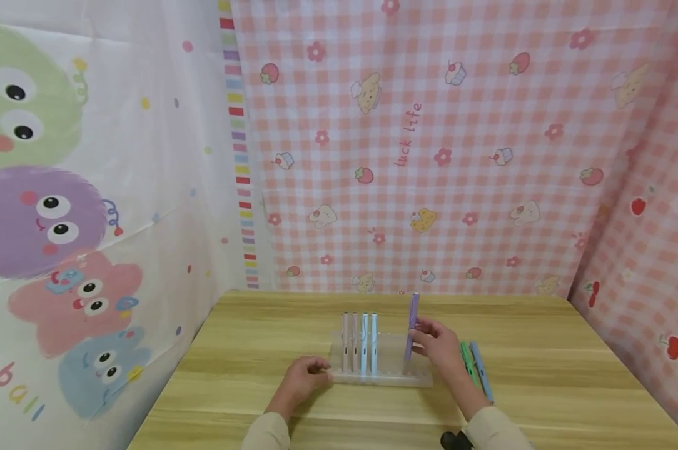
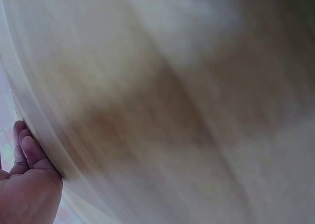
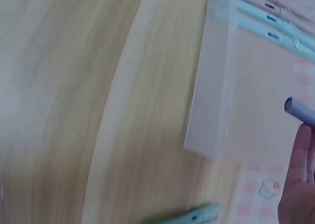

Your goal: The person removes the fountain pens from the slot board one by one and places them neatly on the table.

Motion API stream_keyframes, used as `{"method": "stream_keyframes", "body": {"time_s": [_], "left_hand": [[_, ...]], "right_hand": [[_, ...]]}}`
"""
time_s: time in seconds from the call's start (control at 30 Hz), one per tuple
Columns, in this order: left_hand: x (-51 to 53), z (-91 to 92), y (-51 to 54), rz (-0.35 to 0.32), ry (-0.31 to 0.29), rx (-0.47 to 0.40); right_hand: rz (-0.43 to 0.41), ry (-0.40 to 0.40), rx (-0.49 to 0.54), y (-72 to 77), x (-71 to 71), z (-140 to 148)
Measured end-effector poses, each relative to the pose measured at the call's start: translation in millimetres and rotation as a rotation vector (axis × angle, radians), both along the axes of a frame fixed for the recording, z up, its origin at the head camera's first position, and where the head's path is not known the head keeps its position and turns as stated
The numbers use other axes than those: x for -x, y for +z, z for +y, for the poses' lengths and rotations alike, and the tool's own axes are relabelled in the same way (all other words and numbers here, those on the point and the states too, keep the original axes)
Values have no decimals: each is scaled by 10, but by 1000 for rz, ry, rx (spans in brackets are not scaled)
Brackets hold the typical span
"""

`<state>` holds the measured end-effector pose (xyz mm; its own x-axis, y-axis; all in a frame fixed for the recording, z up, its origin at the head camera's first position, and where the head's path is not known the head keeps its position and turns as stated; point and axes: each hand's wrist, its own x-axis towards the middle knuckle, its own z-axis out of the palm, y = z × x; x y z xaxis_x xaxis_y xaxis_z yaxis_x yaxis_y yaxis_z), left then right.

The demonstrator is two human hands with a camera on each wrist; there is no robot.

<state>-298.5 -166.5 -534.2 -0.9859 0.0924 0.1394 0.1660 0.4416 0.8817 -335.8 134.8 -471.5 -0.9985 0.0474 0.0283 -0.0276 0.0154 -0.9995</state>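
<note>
A translucent pen stand holds two brownish-pink pens and two light blue pens upright in its left half. My right hand pinches a purple pen, held nearly upright above the stand's right end. In the right wrist view the purple pen's lower end is clear of the stand, beside my fingers. My left hand touches the stand's left end with bent fingers; the left wrist view shows only part of that hand.
A green pen and a blue pen lie on the wooden table right of the stand. By my right sleeve at the front edge is a black object. Patterned cloths hang behind and at both sides.
</note>
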Motion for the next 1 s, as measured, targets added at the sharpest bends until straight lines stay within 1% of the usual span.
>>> {"method": "stream_keyframes", "body": {"time_s": [0.1, 0.2, 0.27, 0.33, 0.5, 0.6, 0.73, 0.8, 0.9, 1.0], "left_hand": [[4, -12, -22, -4, -2, 8], [4, -11, -33, -17, -2, 12], [-1, -5, -34, -25, 0, 13], [-3, -2, -38, -32, 3, 12], [-2, 4, -47, -19, -4, 2], [-3, 3, -35, -17, -4, 4], [-9, 0, -19, -18, 1, 6], [-9, -1, -14, -16, -1, 5], [-4, -4, -5, -12, -6, 2], [-6, -9, 6, -8, -10, 1]], "right_hand": [[-24, 30, 21, 13, -7, 194], [-45, 70, 27, -5, -23, 407], [-56, 92, 15, -28, -26, 554], [-72, 101, -19, -48, -27, 702], [-125, 129, -100, -97, -46, 1055], [-134, 149, -89, -156, -35, 1224], [-163, 142, -16, -230, -13, 1362], [-182, 141, 5, -247, -4, 1413], [-205, 147, 5, -258, 17, 1469], [-210, 174, -28, -261, 44, 1538]]}}
